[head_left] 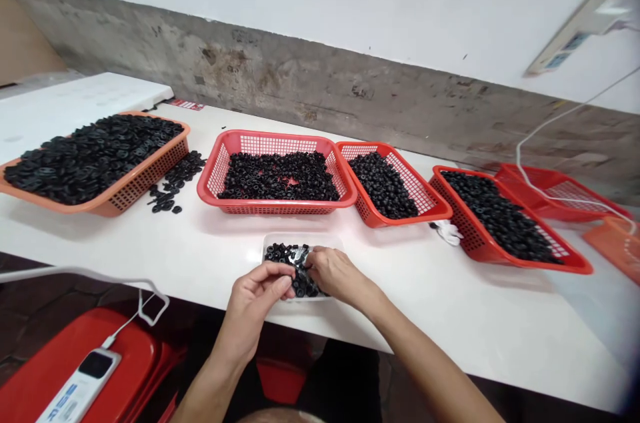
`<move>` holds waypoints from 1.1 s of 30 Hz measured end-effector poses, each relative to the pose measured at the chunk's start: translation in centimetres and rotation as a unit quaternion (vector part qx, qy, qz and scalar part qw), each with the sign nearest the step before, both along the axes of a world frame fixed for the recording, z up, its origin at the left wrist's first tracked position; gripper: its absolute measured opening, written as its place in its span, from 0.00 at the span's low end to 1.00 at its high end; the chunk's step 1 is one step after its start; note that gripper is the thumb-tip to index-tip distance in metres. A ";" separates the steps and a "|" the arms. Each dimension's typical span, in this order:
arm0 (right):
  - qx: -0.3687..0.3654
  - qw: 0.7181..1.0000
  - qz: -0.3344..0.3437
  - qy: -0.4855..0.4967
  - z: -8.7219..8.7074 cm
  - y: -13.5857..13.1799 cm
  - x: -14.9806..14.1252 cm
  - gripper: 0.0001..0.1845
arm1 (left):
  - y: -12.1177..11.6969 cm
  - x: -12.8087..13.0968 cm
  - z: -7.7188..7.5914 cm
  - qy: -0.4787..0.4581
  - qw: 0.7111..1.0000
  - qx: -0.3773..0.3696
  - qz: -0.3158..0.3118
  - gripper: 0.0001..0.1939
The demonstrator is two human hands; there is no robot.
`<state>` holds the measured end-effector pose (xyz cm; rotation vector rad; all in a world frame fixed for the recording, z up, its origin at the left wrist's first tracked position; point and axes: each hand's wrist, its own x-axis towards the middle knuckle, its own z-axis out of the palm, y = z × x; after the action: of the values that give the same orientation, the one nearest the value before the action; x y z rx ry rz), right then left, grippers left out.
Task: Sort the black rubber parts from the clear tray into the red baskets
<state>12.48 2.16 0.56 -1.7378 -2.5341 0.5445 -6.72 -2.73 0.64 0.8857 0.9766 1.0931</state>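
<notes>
A shallow clear plastic tray (pixel 270 241) stands near the table's front edge, holding many small black ring-shaped parts (pixel 283 253). My left hand (pixel 263 286) is at the tray's front left, thumb and fingertips closed together; whatever they pinch is too small to name. Reaching into the tray from the right, my right hand (pixel 333 269) has its fingers bent down among the black parts. Its fingertips are partly hidden, so a held part cannot be made out.
Behind the tray stand a pink-red basket (pixel 275 207) and a red basket (pixel 373 219), both with black parts. An orange basket (pixel 115 203) heaped with flat black pieces is left, loose pieces (pixel 183 169) beside it. Another red basket (pixel 465 236) is right. A white cable (pixel 530 123) hangs there.
</notes>
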 end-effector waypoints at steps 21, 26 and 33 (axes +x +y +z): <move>0.161 0.904 0.084 0.388 3.7 -3.6 1.1 0.18 | 1.5 2.2 1.0 -0.127 0.984 -0.097 -0.083 0.13; 0.107 0.881 0.029 0.460 3.1 -2.8 1.0 0.14 | 2.1 2.6 1.0 -0.093 0.988 -0.096 -0.075 0.15; 0.079 0.868 -0.023 0.490 2.4 -1.9 0.8 0.13 | 2.9 2.9 0.9 -0.038 0.996 -0.062 -0.051 0.16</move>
<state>13.33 0.22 2.97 -1.0247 -1.7273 0.8870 -3.79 0.21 1.55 0.7783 0.9158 0.9626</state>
